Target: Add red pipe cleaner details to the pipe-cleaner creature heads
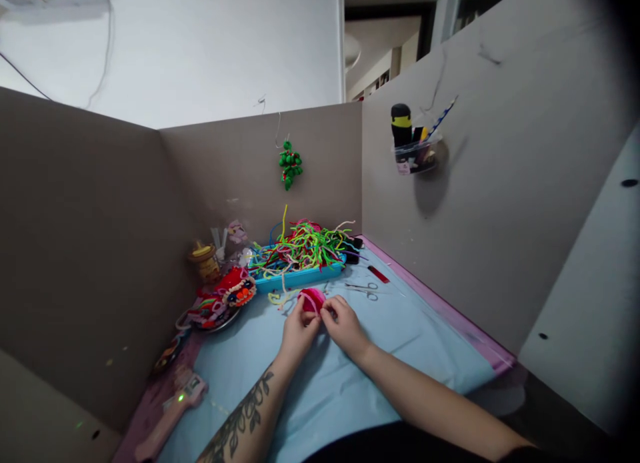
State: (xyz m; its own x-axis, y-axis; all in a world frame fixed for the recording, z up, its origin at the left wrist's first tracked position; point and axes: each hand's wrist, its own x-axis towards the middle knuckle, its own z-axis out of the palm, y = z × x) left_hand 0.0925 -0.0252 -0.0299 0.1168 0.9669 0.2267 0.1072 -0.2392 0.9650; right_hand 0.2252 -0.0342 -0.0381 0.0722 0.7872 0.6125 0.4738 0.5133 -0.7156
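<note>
My left hand (pixel 299 328) and my right hand (pixel 344 323) meet over the light blue table cover (pixel 410 343), fingers pinched together on a small round pink pipe-cleaner piece (pixel 313 298). The piece sits just beyond my fingertips, in front of a blue tray (pixel 300 278) heaped with coloured pipe cleaners (pixel 300 244). A few loose pale pipe cleaners (pixel 278 298) lie beside the pink piece.
Scissors (pixel 366 290) and a red stick (pixel 379 274) lie right of the tray. A plate of red craft figures (pixel 223 298) and a small jar (pixel 205 260) stand at left. A pink glue gun (pixel 173 410) lies near left. Cardboard walls surround; a green ornament (pixel 290 164) and a tool cup (pixel 416 153) hang on them.
</note>
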